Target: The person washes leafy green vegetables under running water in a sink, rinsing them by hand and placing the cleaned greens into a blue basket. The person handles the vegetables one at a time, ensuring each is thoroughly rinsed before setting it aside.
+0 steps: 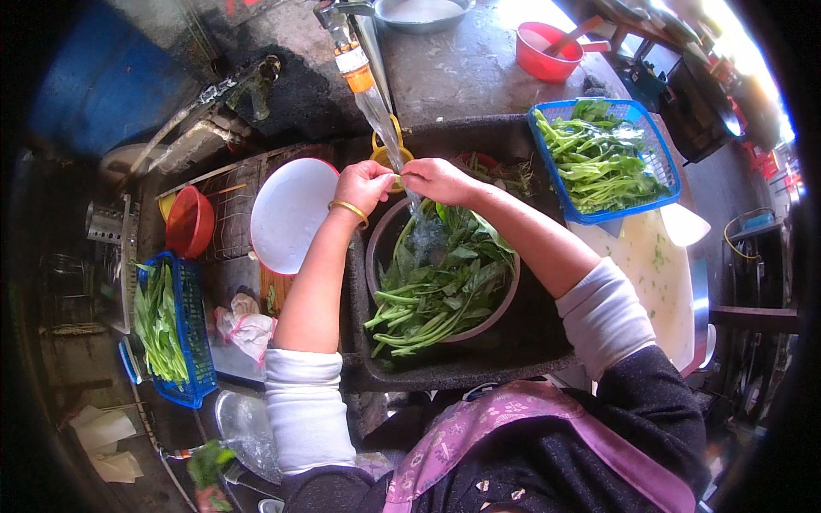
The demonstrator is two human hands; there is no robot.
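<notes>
My left hand (362,187), with a gold-coloured bangle at the wrist, and my right hand (439,179) meet in front of the running water (380,122). Between their pinched fingertips is a small pale green piece (397,180), probably a bit of stem. Water falls past them from a tap (352,61) with an orange and white fitting. Below, leafy greens with long stems (442,276) fill a round basin (510,298) inside a dark stone sink (462,378). Some stems hang over the basin's near left rim.
A blue basket (571,211) of greens sits at the sink's right corner, above a cutting board (654,269). Leftward are a white bowl (292,215), a red bowl (190,221), a cloth (247,324) and another blue basket (199,340). Another person's blurred hand (211,499) holds greens at lower left.
</notes>
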